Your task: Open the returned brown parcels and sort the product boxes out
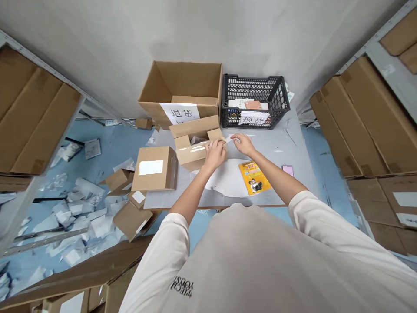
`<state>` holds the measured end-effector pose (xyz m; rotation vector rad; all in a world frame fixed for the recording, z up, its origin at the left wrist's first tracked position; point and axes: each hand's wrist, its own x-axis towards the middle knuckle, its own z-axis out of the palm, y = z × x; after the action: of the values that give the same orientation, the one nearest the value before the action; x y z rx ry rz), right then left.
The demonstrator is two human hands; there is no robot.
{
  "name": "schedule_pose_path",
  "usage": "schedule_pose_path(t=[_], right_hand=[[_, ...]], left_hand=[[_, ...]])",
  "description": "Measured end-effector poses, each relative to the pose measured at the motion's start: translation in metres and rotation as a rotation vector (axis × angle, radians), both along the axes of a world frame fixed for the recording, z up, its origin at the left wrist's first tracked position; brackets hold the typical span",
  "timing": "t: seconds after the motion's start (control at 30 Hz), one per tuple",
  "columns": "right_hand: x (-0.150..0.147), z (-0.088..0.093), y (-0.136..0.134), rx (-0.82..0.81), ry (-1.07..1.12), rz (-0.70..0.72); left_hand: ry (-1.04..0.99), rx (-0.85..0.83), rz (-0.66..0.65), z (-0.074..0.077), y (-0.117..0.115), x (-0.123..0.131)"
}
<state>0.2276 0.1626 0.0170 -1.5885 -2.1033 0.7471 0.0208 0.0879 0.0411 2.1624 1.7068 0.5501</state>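
An opened cardboard box [192, 164] stands on the table with its flaps raised and something greyish inside. Shiny clear tape runs along its front flap. My left hand [215, 153] is closed over the right end of that flap, its fingers bent on the cardboard. Just right of the box, my right hand [243, 143] pinches the end of a thin, pale strip [228, 139] that looks like tape and reaches toward the box. Nearer my body lies a yellow book [255, 178], with a white sheet [224, 179] beside it.
A large open carton [146, 108] and a black plastic crate [279, 111] stand at the back, both with paper signs. A labelled box [153, 182] is on the left. A phone [288, 171] lies right. Paper scraps [81, 204] litter the floor.
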Motion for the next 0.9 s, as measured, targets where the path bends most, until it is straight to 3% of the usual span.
schedule_pose_path(t=[0.13,0.23,0.37,0.5,0.6,0.77,0.9], right_hand=[[0.079,-0.033,-0.035,-0.145,-0.061,-0.156],[0.126,-0.062,-0.076,-0.314,-0.092,-0.225],[0.166,-0.098,-0.127,-0.54,-0.055,-0.328],[0.184,-0.125,-0.154,-0.661,-0.031,-0.37],[0.187,-0.141,-0.163,-0.68,0.033,-0.374],[0.185,-0.158,-0.175,-0.674,0.165,-0.441],[0.188,-0.165,-0.179,-0.675,0.203,-0.473]], left_hand=[[-0.028,-0.13,-0.097,-0.028,-0.022,0.053],[-0.047,-0.257,-0.113,-0.06,-0.043,0.086],[-0.089,-0.46,-0.079,-0.109,-0.074,0.119],[-0.164,-0.631,-0.06,-0.151,-0.102,0.141],[-0.172,-0.674,-0.051,-0.173,-0.119,0.154],[-0.203,-0.707,-0.02,-0.197,-0.135,0.17],[-0.224,-0.702,0.011,-0.204,-0.144,0.171]])
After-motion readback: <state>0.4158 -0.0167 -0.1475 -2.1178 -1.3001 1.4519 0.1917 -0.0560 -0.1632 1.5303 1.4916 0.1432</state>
